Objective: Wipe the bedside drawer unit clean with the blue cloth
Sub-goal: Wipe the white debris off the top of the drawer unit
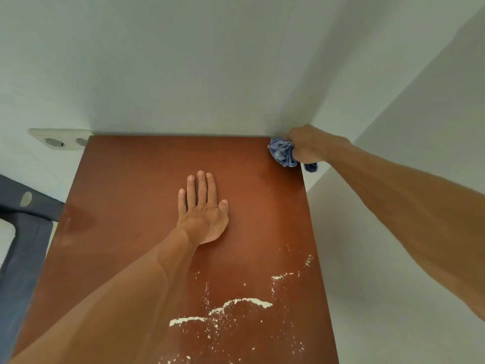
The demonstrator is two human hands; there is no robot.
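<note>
The reddish-brown top of the bedside drawer unit fills the middle of the view. My left hand lies flat on it near the centre, fingers straight and together. My right hand grips the bunched blue cloth at the unit's far right corner, against the wall. White powder lies in streaks and specks over the near right part of the top. The far and left parts of the surface look free of powder.
White walls meet the unit at the back and along its right side. A double wall socket sits at the far left corner. A dark grey bed frame stands to the left.
</note>
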